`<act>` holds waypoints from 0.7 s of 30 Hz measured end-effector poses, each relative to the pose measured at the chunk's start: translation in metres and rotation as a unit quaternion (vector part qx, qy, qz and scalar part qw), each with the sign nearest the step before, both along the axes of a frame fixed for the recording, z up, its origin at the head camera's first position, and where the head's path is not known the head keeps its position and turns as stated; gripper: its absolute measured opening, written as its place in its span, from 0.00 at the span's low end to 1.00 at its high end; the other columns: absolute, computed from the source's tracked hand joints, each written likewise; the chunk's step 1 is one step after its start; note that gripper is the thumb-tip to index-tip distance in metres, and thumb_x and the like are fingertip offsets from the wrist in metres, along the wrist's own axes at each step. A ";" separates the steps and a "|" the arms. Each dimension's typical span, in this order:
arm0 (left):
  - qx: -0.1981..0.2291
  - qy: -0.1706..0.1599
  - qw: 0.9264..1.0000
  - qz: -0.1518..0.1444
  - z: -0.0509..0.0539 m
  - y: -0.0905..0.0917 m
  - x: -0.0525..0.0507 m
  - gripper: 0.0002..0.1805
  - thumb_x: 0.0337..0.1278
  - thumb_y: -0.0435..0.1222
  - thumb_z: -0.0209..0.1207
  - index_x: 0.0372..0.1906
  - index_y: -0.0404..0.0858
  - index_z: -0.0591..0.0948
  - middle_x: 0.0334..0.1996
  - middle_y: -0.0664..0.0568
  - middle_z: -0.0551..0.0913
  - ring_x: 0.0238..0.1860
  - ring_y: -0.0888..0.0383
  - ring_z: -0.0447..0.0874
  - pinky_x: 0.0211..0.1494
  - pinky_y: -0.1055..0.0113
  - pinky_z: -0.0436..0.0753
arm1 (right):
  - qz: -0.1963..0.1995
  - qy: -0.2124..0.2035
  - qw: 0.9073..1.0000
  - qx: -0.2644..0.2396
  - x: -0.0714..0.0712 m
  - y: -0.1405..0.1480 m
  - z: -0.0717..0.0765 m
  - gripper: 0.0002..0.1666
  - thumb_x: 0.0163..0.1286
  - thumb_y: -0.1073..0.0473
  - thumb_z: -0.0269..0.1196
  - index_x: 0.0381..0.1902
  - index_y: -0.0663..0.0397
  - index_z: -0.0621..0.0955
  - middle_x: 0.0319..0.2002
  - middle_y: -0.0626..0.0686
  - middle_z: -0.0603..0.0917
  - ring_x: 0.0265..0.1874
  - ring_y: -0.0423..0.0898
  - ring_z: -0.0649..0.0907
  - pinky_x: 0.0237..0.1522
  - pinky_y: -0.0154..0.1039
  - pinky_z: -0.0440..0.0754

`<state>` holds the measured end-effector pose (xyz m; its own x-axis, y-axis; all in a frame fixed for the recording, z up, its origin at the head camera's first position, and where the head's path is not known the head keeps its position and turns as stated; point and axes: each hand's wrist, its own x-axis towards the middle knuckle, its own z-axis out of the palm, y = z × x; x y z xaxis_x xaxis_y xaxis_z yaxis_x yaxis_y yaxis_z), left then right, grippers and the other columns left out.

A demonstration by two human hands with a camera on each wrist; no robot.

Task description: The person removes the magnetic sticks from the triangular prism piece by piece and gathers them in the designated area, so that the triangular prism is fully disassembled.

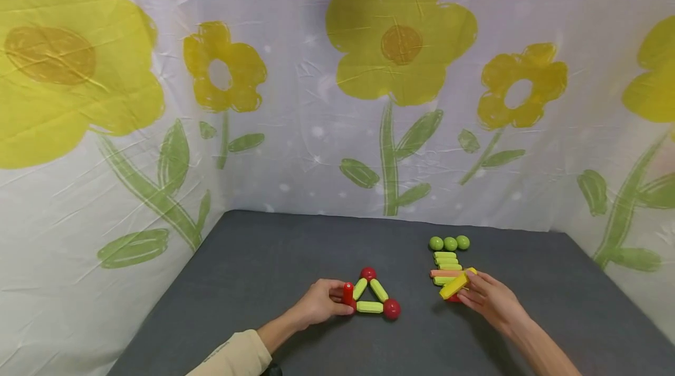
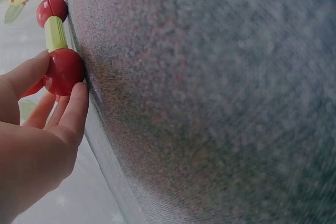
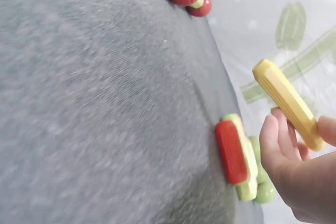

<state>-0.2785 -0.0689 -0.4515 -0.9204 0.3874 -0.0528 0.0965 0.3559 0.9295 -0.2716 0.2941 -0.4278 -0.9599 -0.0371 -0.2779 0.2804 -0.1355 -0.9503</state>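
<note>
The yellow rod (image 1: 457, 284) hung above the worktop (image 1: 237, 270), right of the triangle (image 1: 370, 307), its long axis slanting, free end nearer the triangle; the right hand (image 1: 493, 301) held its other end in a narrow pinch. At the triangle's left corner, the left hand (image 1: 320, 304) pinched the red ball (image 2: 65, 72) below an upright red rod (image 1: 348, 293). Their joint was hard to make out; the yellow rod partly hid a second red rod (image 3: 231, 151) in the head view.
</note>
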 end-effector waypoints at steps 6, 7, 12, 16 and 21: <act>0.001 -0.008 1.000 0.002 0.000 -0.001 0.000 0.24 0.48 0.28 0.69 0.52 0.28 0.78 0.41 0.47 0.82 0.42 0.52 0.80 0.48 0.57 0.80 | -0.017 -0.022 1.000 -0.008 0.008 0.009 -0.008 0.48 0.73 0.52 0.56 0.71 0.72 0.40 0.47 0.56 0.75 0.41 0.46 0.83 0.52 0.45 0.77; 0.001 -0.008 1.000 0.002 0.000 -0.001 0.000 0.23 0.48 0.28 0.69 0.52 0.28 0.78 0.41 0.47 0.82 0.42 0.52 0.80 0.48 0.57 0.80 | -0.022 -0.025 0.999 -0.010 0.009 0.009 -0.010 0.48 0.73 0.53 0.57 0.71 0.72 0.41 0.46 0.56 0.76 0.42 0.46 0.83 0.53 0.46 0.76; 0.001 -0.005 1.000 0.001 -0.001 -0.001 0.000 0.23 0.48 0.28 0.69 0.52 0.28 0.78 0.41 0.47 0.83 0.42 0.52 0.81 0.47 0.57 0.80 | -0.036 -0.034 0.999 -0.015 0.015 0.012 -0.018 0.50 0.70 0.54 0.60 0.70 0.74 0.42 0.45 0.56 0.76 0.41 0.48 0.82 0.53 0.48 0.76; -0.001 -0.004 1.000 0.002 -0.001 0.000 0.001 0.23 0.48 0.28 0.69 0.52 0.28 0.78 0.41 0.46 0.83 0.41 0.52 0.81 0.47 0.56 0.80 | -0.043 -0.047 0.998 -0.018 0.017 0.012 -0.023 0.51 0.70 0.57 0.61 0.70 0.75 0.41 0.48 0.59 0.75 0.40 0.48 0.82 0.54 0.50 0.75; -0.003 -0.001 1.000 0.003 -0.001 -0.001 0.001 0.23 0.48 0.28 0.69 0.52 0.28 0.78 0.41 0.46 0.83 0.41 0.51 0.81 0.47 0.56 0.80 | -0.048 -0.072 0.996 -0.004 0.020 0.014 -0.026 0.53 0.70 0.60 0.60 0.69 0.78 0.36 0.60 0.77 0.62 0.40 0.49 0.81 0.55 0.51 0.74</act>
<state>-0.2777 -0.0695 -0.4523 -0.9227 0.3814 -0.0561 0.0934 0.3622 0.9274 -0.2516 0.3077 -0.4534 -0.9092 0.0510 -0.4133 0.3992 -0.1755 -0.8999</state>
